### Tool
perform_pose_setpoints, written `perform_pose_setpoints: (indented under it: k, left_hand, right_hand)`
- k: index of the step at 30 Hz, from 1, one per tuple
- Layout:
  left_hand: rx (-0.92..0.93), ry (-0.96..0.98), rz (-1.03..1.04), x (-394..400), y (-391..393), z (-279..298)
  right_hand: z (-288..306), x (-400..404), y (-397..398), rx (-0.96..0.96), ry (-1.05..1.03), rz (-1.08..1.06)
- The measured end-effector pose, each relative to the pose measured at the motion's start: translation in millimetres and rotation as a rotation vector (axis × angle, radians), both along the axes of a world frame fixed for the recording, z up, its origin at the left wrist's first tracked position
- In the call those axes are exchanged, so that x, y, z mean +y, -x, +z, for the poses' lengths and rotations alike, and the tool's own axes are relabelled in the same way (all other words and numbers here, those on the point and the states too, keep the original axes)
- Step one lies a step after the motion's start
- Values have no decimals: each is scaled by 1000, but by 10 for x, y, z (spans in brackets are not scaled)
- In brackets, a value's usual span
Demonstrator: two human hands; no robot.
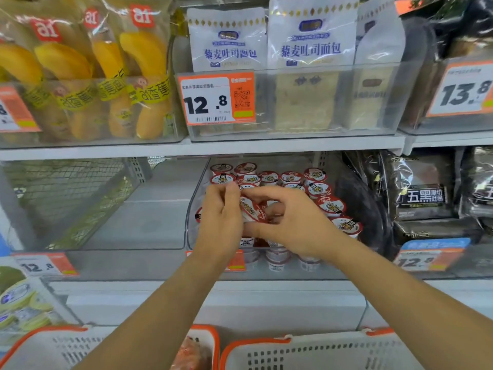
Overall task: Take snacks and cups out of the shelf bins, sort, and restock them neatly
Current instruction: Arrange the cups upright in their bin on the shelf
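Shelf bin (192, 209) of cups (330, 205) (one tilted)

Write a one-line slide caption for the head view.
Both hands, left and right, hold one red-lidded cup over a clear bin of matching cups.

Beside the right hand (290, 222), cups (330, 205) show red-and-white lids with tiger prints; above, an orange-and-white price tag (216, 98).
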State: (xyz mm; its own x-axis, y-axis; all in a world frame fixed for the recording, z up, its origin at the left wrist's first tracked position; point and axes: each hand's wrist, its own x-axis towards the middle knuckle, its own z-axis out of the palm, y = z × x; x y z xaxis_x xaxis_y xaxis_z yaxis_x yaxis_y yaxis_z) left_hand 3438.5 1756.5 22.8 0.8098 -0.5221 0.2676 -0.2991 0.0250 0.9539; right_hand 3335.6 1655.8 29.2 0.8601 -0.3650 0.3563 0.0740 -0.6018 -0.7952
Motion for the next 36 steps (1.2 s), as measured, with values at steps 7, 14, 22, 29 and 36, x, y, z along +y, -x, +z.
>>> perform_pose_setpoints:
  k: [7, 14, 22, 29, 36]
  left_hand:
    - [-1016, -762, 58, 209, -491, -383]
    - [-981, -939, -35, 251, -518, -307]
    - [-920, -913, -58, 254, -505, -276]
    - [-1002, -1019, -187, 235, -758, -16]
    - [-1125, -1310, -288, 139, -871, 37]
  right_hand:
    - [-371, -246, -214, 236, 622, -107]
    - [-472, -278, -235, 199, 649, -96]
    - [-181, -356, -535, 474, 638, -3]
    - [-120, -337, -540, 534, 714, 28]
    - [-135, -288, -537, 578, 738, 30]
